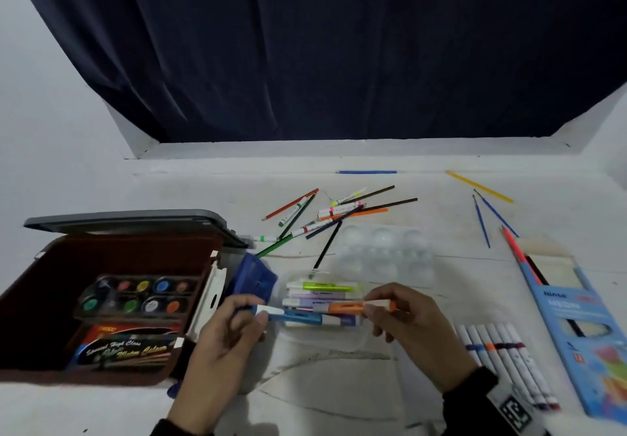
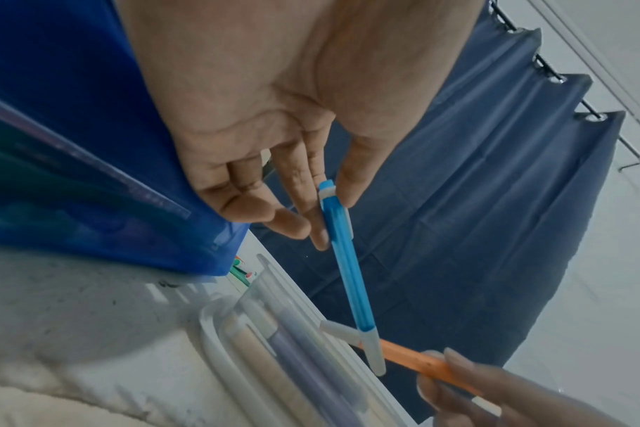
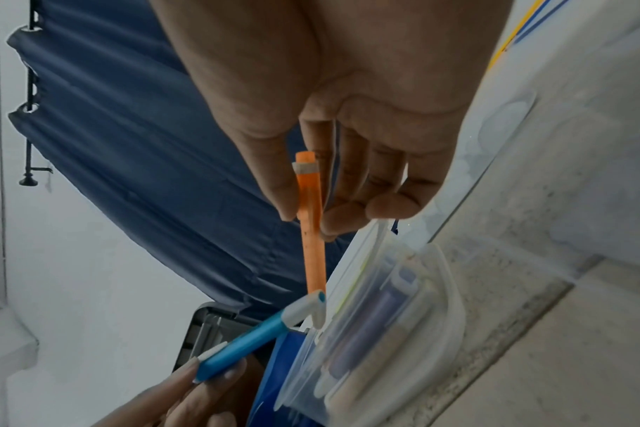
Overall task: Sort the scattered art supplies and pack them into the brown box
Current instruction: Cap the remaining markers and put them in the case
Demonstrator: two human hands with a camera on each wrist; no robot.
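My left hand (image 1: pixel 252 310) pinches one end of a blue pen (image 1: pixel 298 317) between thumb and fingers (image 2: pixel 322 231). My right hand (image 1: pixel 376 306) pinches an orange pen (image 1: pixel 342 307) the same way. The two pens cross at their white tips just above a clear plastic case (image 1: pixel 325 330) that holds several pastel pens; the crossing shows with the blue pen (image 2: pixel 347 274) over the orange pen (image 2: pixel 409 356). The brown box (image 1: pixel 40 303) lies open at the left with a paint-pot set (image 1: pixel 135 296) and a flat tin inside.
A blue pouch (image 1: pixel 252 278) stands between box and case. Loose coloured pencils and markers (image 1: pixel 325 218) lie behind, with a clear palette (image 1: pixel 383 255). On the right are thin brushes (image 1: pixel 488 215), a row of white markers (image 1: pixel 502 350) and a blue pencil carton (image 1: pixel 576 327).
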